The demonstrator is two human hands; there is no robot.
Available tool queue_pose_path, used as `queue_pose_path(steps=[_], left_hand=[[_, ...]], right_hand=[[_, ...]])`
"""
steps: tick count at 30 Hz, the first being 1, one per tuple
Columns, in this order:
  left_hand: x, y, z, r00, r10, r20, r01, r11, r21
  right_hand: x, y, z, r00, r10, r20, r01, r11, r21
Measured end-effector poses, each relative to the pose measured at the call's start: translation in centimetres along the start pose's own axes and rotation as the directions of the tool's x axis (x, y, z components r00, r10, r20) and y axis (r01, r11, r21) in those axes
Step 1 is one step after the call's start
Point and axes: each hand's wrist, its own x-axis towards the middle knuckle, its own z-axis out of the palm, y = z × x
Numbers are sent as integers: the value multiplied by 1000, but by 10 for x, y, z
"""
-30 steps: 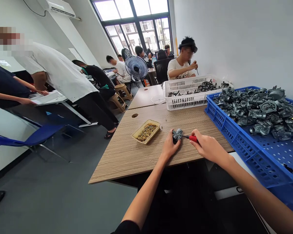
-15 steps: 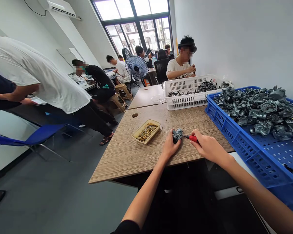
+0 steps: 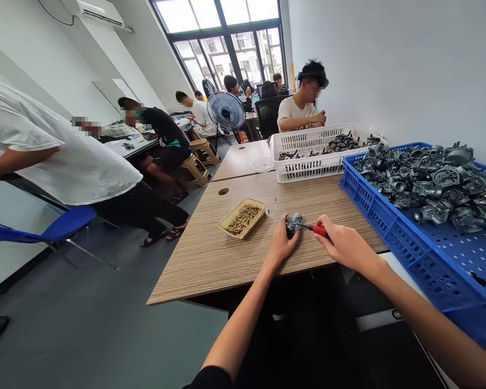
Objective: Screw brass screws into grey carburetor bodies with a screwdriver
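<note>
My left hand [image 3: 282, 242] is closed around a small grey metal carburetor body [image 3: 295, 222] above the wooden table. In my right hand [image 3: 342, 243] is a screwdriver [image 3: 319, 230] with a red handle, its dark shaft pointing left. The shaft's end meets the carburetor; I cannot make out exactly what the tip touches. Left of my hands stands a cream plastic tub [image 3: 243, 219] full of small brass-coloured pieces.
A blue crate [image 3: 383, 227] heaped with grey carburetor bodies [image 3: 433, 178] stands at the right. Behind is a white basket [image 3: 308, 168] of dark parts, with a co-worker [image 3: 302, 105] beyond it. A person in white [image 3: 76, 156] stands at left, near a blue chair [image 3: 71, 221].
My hands, the carburetor and the screwdriver have hardly moved. The standing person at left has shifted, revealing more of the table behind. The co-worker across has lowered their hands slightly.
</note>
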Motion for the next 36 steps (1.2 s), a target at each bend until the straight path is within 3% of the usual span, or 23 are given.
queue_pose_path(steps=[36], left_hand=[[0,6,-2,999,-36,-17,36,999,18]], right_hand=[[0,-2,2,1000,-16,21,16,1000,17]])
